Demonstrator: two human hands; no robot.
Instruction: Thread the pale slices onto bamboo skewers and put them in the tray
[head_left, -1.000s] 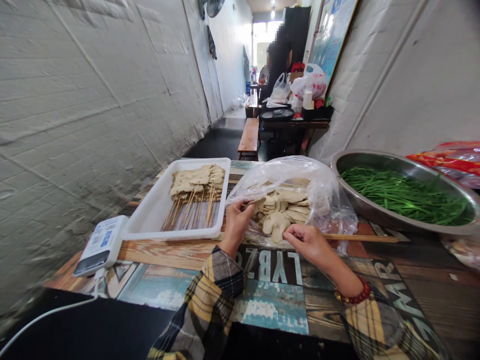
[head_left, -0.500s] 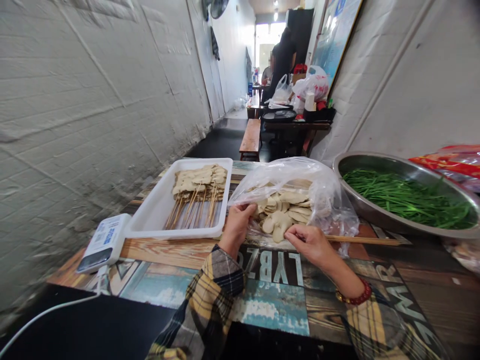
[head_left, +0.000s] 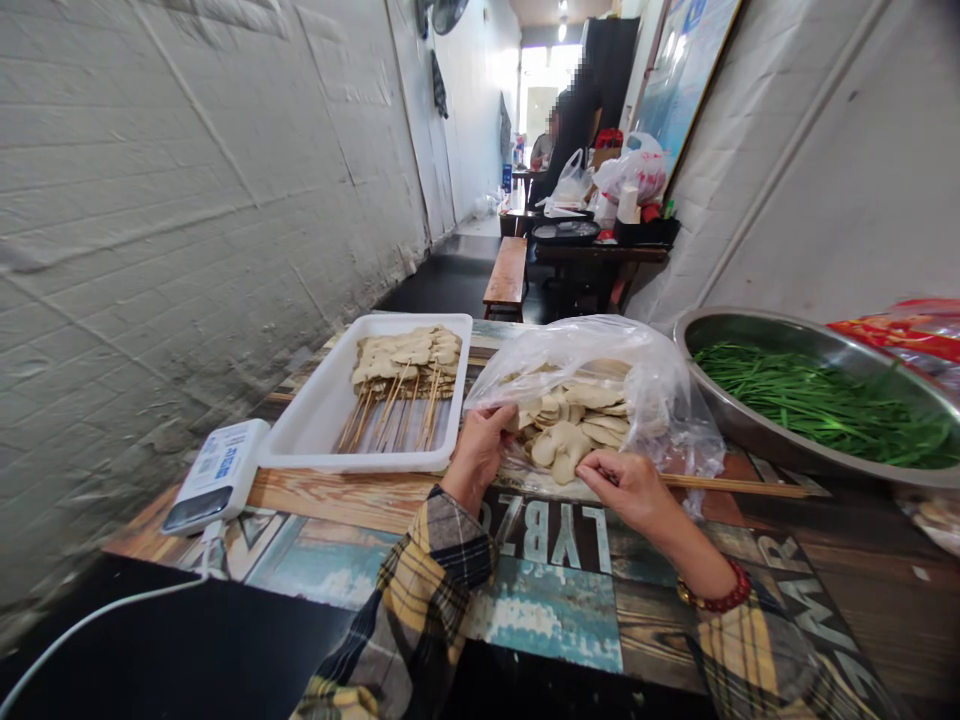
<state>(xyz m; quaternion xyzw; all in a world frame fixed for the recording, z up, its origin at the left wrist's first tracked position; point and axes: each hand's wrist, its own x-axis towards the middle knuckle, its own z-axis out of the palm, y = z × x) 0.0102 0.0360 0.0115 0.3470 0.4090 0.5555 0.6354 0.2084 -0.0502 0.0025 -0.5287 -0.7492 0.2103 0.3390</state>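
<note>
Pinching the edge of a pale slice is what the right hand is doing, thumb and forefinger closed on its near right side. That slice is lying at the near side of an open clear bag, with a heap of slices sitting just behind it. Meanwhile the left hand is bunching its fingertips together at the left of the bag's opening; honestly can't tell whether they're gripping plastic or a slice. A red bracelet is circling the right wrist.

Just left of the bag, a white tray is holding a stack of skewered slices, sticks pointing toward the near side. Further left, a white device is resting on the tabletop, with a cable trailing off the near edge. A few loose sticks are lying to the right of the right hand. Beyond them, on the far right, a metal bowl is holding long greens, and a red package is sitting behind it. Way far back, a person in dark clothes is standing past a wooden bench.
</note>
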